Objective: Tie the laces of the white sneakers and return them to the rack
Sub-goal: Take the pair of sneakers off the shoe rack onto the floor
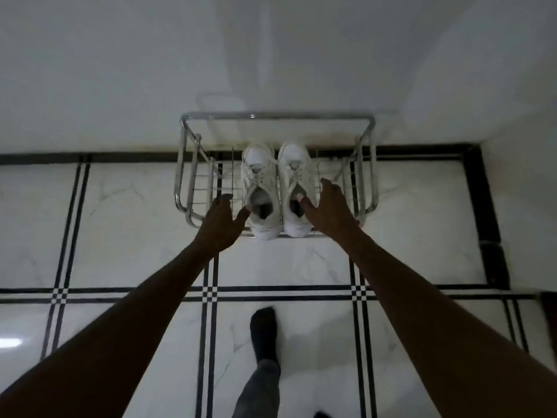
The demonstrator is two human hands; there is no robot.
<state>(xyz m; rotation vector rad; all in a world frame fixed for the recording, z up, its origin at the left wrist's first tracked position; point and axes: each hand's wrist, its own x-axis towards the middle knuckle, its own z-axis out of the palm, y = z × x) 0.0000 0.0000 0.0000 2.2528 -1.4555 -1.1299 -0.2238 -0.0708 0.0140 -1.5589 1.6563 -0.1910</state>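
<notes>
Two white sneakers stand side by side on a chrome wire shoe rack (pixel 277 117), toes toward the wall. The left sneaker (pixel 259 179) and the right sneaker (pixel 297 173) show their laces across the tongues; whether they are knotted I cannot tell. My left hand (pixel 221 224) is spread just left of the left sneaker, thumb at its collar. My right hand (pixel 327 206) is spread at the right sneaker's outer side, thumb at its opening. Neither hand has closed around a shoe.
The rack stands against a white wall on a white marble floor with black line borders (pixel 211 291). My foot in a dark sock (pixel 263 330) and grey trouser leg is on the floor below the rack. A black skirting band runs along the right wall (pixel 482 206).
</notes>
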